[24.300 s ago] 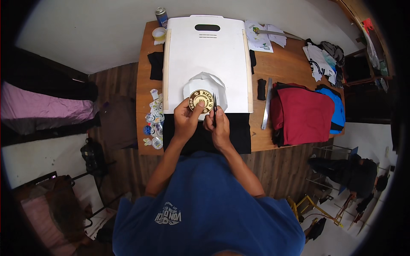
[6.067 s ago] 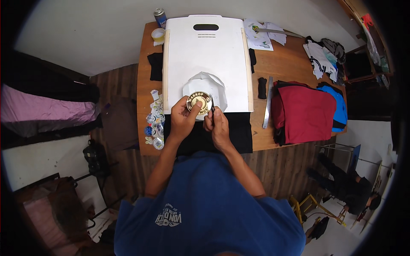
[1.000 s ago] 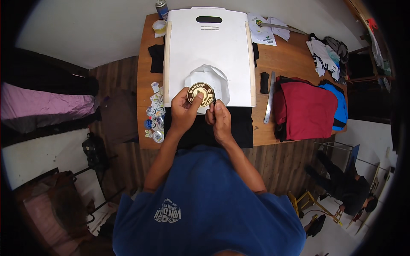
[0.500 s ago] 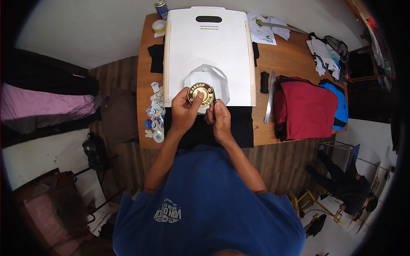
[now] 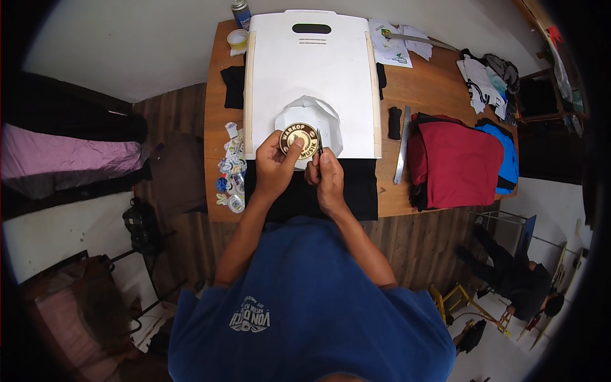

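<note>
My left hand (image 5: 273,167) pinches a round brown and cream printed emblem (image 5: 294,133), its thumb lying across the front. In my right hand (image 5: 328,178) are small dark scissors (image 5: 319,137), their slim blades pointing away from me beside the emblem's right edge. The fingers hide the scissors' handles. Behind the emblem is a pale, many-sided piece of paper or film (image 5: 328,118), over the near end of a white board (image 5: 312,70) with a slot-shaped handle hole. Black cloth (image 5: 356,191) hangs out from under the board's near edge.
Several cut-out stickers (image 5: 232,167) lie left of the board on the wooden table (image 5: 426,83). A tape roll (image 5: 237,39) and spray can (image 5: 240,13) stand behind them. Rightward are a metal ruler (image 5: 401,146) and folded red cloth (image 5: 455,162). A person (image 5: 522,280) is at the far right.
The scissors' blades appear slightly farther apart beside the emblem. Both hands stay in nearly the same place, and the emblem has hardly moved.
</note>
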{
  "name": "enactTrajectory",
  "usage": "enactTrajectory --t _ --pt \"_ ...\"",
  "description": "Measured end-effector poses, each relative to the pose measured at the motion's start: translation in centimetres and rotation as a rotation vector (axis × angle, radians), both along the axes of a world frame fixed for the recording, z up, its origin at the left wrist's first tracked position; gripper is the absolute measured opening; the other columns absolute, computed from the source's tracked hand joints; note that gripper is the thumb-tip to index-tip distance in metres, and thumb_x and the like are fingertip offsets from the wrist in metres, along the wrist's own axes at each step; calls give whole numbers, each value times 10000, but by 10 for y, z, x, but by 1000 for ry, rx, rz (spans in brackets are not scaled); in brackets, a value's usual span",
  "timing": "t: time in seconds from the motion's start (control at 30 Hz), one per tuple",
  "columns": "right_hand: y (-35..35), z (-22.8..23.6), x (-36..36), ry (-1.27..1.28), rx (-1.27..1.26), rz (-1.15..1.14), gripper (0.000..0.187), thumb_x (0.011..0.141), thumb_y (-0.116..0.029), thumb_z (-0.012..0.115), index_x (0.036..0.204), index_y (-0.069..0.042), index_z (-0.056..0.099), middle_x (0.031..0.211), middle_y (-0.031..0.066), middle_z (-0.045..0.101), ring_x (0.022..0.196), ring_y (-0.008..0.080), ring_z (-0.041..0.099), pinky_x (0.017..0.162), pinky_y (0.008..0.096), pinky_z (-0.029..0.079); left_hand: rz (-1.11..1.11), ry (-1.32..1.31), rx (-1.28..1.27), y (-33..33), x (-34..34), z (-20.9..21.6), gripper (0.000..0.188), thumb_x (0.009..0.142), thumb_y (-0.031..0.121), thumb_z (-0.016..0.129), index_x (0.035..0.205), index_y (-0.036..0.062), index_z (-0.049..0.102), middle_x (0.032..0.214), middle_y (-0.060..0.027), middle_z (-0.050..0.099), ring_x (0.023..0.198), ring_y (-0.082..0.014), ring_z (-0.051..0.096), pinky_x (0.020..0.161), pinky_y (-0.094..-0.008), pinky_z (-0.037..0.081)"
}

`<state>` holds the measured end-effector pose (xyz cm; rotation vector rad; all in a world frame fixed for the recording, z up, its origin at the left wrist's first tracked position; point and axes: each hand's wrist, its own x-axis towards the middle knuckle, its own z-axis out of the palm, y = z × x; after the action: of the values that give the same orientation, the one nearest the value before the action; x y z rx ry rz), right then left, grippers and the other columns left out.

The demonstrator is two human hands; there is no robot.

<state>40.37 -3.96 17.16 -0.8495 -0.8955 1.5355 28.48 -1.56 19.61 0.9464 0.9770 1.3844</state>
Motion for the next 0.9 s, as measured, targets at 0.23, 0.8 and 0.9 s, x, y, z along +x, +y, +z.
enactTrajectory --t 0.23,0.8,0.9 --pt "0 1 -1 -7 -6 -3 355 1004 -360 314 818 -71 402 560 -18 306 487 77 256 468 231 248 -66 28 -63 -1 0 2 67 897 54 567 893 -12 562 824 -33 619 743 -44 559 651 -185 442" --pt "13 15 16 -159 -133 -110 240 959 -242 483 1001 -14 546 564 -78 347 490 22 286 455 200 219 -58 33 -27 -3 -5 1 73 889 50 575 914 -18 566 830 -24 607 744 -38 545 661 -183 434" --pt "16 19 16 -205 -152 -115 176 928 -188 546 961 -16 570 587 -88 380 503 3 302 450 188 212 -72 49 -14 -5 -6 0 71 887 49 576 910 -17 564 828 -21 603 738 -35 539 655 -179 429"
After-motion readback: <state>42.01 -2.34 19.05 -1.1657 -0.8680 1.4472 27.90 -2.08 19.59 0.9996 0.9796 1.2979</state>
